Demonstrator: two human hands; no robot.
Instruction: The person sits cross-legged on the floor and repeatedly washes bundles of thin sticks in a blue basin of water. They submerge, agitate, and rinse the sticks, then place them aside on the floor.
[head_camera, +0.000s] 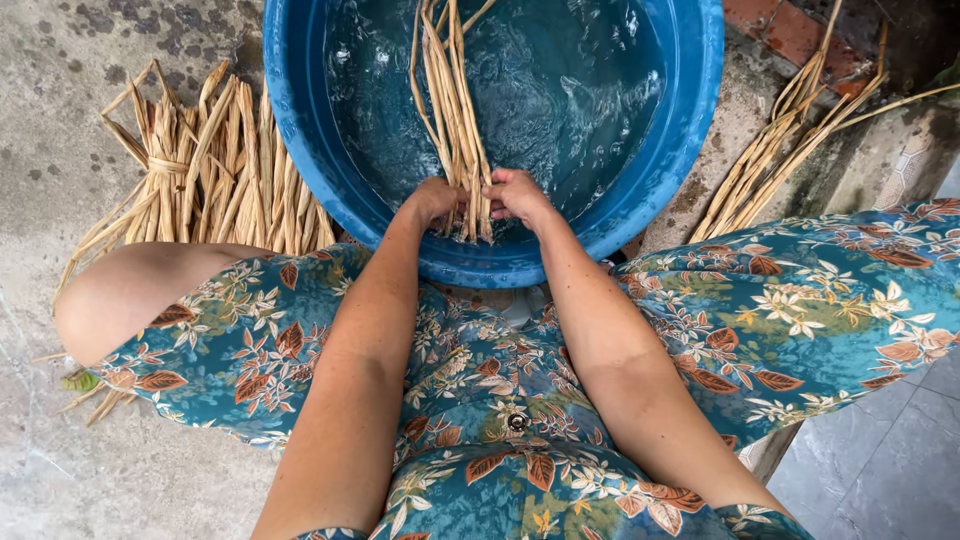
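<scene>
At the near rim of the blue basin (300, 110), both hands close around one bunch of pale straw stalks (455, 100): the left hand (435, 200) clenches the left side of the bunch's near end, the right hand (515, 193) grips the right side, knuckles almost touching. The stalks run from the hands toward the far side, lying in rippled water (570, 90). Judged from this, a good soak calls for keeping the grip firm but not crushing, holding the stalks under the surface and together. A tied straw bundle (210, 180) lies on the concrete left of the basin; loose stalks (780, 140) lean to the right.
</scene>
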